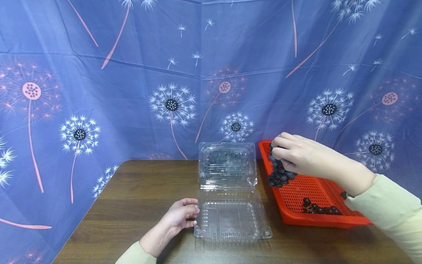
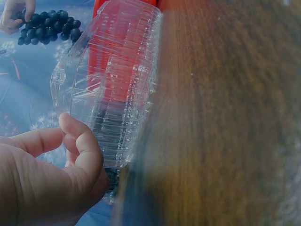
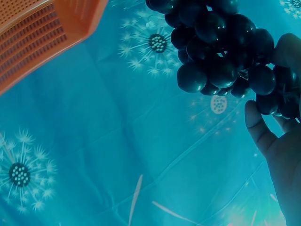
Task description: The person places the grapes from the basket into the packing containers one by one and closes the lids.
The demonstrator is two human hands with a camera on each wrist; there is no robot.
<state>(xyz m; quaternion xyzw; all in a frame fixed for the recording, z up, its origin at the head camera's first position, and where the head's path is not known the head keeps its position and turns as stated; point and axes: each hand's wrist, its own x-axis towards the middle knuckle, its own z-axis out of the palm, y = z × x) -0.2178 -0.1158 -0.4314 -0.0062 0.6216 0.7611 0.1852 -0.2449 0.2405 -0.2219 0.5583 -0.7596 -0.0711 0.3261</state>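
My right hand (image 1: 291,152) grips the upper end of a bunch of dark grapes (image 1: 280,176), which hangs over the red basket's left side. In the right wrist view the grapes (image 3: 221,52) are large and glossy, with fingertips around their end. A clear plastic clamshell box (image 1: 229,220) stands on the table, its lid (image 1: 227,165) raised at the back. My left hand (image 1: 179,217) rests against the box's left rim, fingers loosely bent. The left wrist view shows its fingertips at the clear plastic (image 2: 117,89).
The red perforated basket (image 1: 283,216) stands right of the box. More dark grapes (image 1: 316,209) lie near its front. The wooden table (image 1: 132,205) meets a blue dandelion-patterned cloth (image 1: 132,110) behind. Dark shapes show through the raised lid.
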